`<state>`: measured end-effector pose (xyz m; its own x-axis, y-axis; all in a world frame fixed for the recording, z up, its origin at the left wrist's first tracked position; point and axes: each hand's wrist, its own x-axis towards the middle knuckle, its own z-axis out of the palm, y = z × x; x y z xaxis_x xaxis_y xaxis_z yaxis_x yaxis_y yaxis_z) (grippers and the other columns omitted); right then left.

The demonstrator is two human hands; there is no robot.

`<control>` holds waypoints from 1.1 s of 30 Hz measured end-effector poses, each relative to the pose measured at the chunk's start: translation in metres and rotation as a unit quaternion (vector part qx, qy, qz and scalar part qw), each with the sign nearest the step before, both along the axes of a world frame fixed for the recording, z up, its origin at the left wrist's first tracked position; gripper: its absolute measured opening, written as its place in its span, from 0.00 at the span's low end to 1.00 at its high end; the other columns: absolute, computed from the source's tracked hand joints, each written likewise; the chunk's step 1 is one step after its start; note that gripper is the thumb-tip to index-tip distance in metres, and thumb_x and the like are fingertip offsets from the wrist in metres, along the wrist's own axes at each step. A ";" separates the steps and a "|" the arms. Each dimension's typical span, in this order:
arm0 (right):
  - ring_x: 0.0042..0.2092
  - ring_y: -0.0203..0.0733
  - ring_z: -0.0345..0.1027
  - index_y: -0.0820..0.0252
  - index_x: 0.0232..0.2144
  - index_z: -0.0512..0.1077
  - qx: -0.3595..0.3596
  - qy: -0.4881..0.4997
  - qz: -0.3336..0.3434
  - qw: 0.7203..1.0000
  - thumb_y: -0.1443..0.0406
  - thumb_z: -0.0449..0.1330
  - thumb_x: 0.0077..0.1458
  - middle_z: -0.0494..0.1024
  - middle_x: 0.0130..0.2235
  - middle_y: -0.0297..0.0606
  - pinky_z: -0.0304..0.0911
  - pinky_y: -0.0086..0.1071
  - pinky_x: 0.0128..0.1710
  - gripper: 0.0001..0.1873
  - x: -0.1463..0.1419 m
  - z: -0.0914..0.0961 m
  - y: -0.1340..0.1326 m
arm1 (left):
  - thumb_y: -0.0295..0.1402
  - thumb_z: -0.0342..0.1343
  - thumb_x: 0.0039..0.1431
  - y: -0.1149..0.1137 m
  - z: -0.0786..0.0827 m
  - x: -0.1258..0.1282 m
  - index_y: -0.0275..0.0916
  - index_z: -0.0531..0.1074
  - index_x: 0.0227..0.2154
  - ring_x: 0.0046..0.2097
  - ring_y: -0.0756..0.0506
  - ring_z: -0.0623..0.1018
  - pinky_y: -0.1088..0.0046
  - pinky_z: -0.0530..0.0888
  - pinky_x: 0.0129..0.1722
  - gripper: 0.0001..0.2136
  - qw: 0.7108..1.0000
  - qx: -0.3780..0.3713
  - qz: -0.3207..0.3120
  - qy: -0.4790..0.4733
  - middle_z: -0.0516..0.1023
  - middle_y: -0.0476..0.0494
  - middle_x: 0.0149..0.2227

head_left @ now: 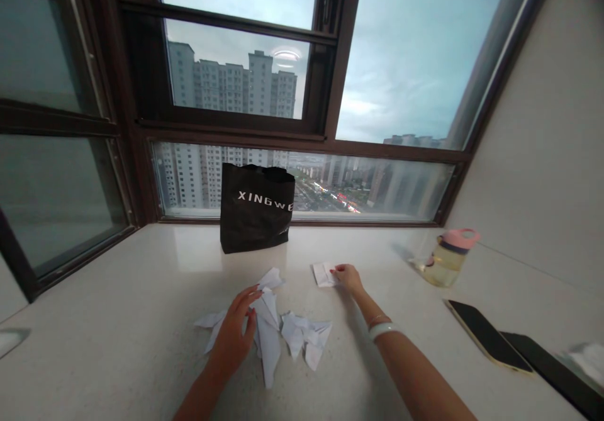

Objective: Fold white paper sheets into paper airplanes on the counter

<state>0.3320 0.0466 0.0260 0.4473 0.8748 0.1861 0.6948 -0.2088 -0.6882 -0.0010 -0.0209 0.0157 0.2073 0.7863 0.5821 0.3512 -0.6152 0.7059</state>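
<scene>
A white stone counter (117,320) runs under a dark-framed window (401,62). Near its middle lies a loose heap of folded white paper pieces (302,336), spread left to right. 1 long narrow piece points from far to near.

The left hand (233,336) rests on the left part of this heap. It lies loosely open, its fingers curved and its fingertips touching a raised fold; it clasps nothing that shows.

The right hand (348,277) reaches farther out, beyond the heap and to its right. Its fingertips meet the right edge of a small folded white paper slip (322,274), which lies flat and apart from the heap. Whether the fingers pinch the slip or only press on it cannot be told. The slip lies just left of the right hand, and the left hand is well short of it.

A black paper bag with white lettering (255,210) stands upright against the window, far of the heap. At the right stand a yellowish bottle with a pink lid (446,260) and 2 dark flat phones (488,335).
</scene>
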 end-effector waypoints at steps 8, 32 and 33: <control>0.37 0.42 0.70 0.61 0.29 0.75 -0.009 -0.125 -0.018 0.992 0.65 0.55 0.47 0.77 0.33 0.44 0.58 0.29 0.31 0.10 0.005 -0.010 0.024 | 0.30 0.43 0.54 0.003 -0.001 -0.006 0.43 0.69 0.42 0.50 0.43 0.69 0.60 0.69 0.48 0.15 0.997 0.047 0.028 0.056 0.71 0.40 0.46; 0.41 0.46 0.64 0.57 0.38 0.72 -0.092 -0.102 0.183 0.974 0.54 0.65 0.33 0.74 0.35 0.39 0.57 0.33 0.36 0.27 -0.097 -0.020 -0.070 | 0.29 0.42 0.53 0.004 -0.002 -0.006 0.39 0.70 0.39 0.48 0.44 0.70 0.61 0.67 0.49 0.14 0.996 0.034 0.025 0.075 0.72 0.41 0.43; 0.39 0.45 0.65 0.57 0.36 0.73 -0.107 -0.074 0.200 0.971 0.56 0.67 0.30 0.75 0.33 0.37 0.57 0.33 0.36 0.25 -0.102 -0.018 -0.071 | 0.29 0.43 0.53 0.004 -0.001 -0.006 0.39 0.70 0.39 0.47 0.44 0.70 0.61 0.67 0.49 0.14 0.997 0.031 0.024 0.072 0.72 0.41 0.43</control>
